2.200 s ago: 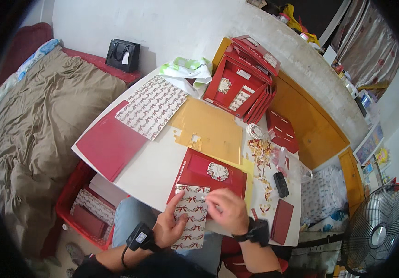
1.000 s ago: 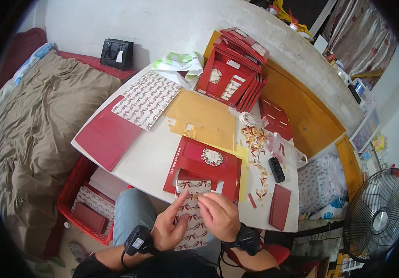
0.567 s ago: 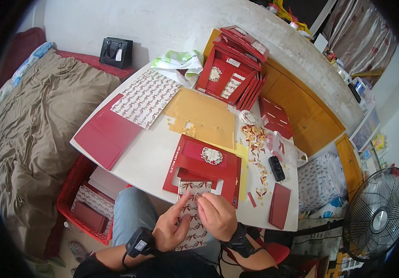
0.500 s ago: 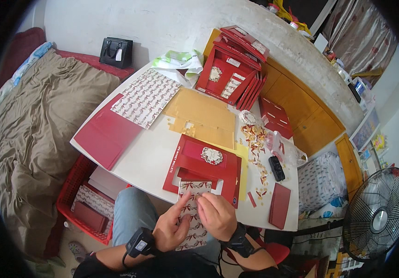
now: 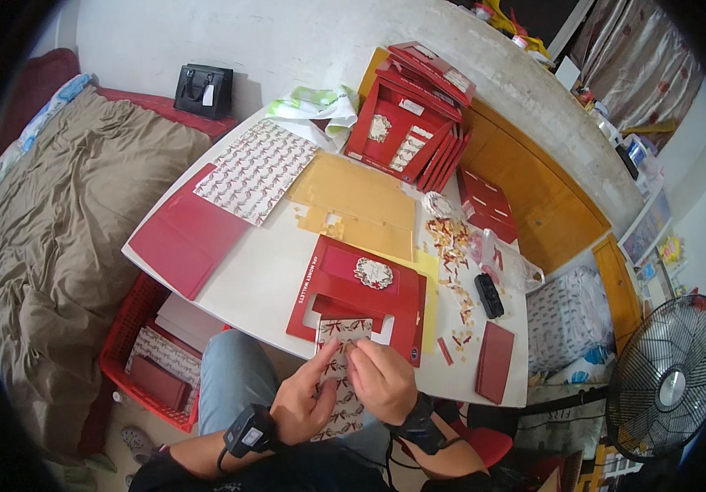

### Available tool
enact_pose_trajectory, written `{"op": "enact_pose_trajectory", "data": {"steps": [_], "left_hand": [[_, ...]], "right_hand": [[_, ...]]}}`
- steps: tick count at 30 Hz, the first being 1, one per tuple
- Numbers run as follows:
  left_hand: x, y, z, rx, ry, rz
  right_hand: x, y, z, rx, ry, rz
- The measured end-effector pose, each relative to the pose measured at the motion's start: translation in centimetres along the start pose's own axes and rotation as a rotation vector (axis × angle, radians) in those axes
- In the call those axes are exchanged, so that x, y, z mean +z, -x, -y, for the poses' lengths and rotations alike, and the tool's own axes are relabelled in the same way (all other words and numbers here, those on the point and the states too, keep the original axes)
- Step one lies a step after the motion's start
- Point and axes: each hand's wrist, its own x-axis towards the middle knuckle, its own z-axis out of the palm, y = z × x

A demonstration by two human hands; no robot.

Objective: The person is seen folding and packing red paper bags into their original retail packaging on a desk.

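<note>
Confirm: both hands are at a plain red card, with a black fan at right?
No: the card at the left hand and right hand is white with red bows, not plain red, as the head view shows. The fan is at right.

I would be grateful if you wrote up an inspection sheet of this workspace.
Surface: broad white table, bearing a flat gold sheet and a patterned white sheet.
Job's things: narrow white bow-patterned card in the hands; flat red cardboard pack on the table.
Clutter: small red and gold scraps; black oblong object.
Hands: left hand grips the card; right hand pinches over it, anything pinched hidden.
Cables: thin black cable at the black wrist device on the left arm.
Surroundings: beige-blanketed bed at left; round black wire-caged fan at right.
</note>
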Motion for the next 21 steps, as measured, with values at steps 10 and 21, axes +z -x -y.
{"op": "enact_pose_trajectory", "data": {"steps": [10, 21], "left_hand": [[0.3, 0.1, 0.4, -0.021, 0.014, 0.016], [0.2, 0.6, 3.3, -0.119, 0.117, 0.010]], "right_hand": [[0.9, 0.0, 0.0, 0.078, -0.026, -0.102], [-4.0, 3.6, -13.1, 0.854, -0.021, -0.181]]}}
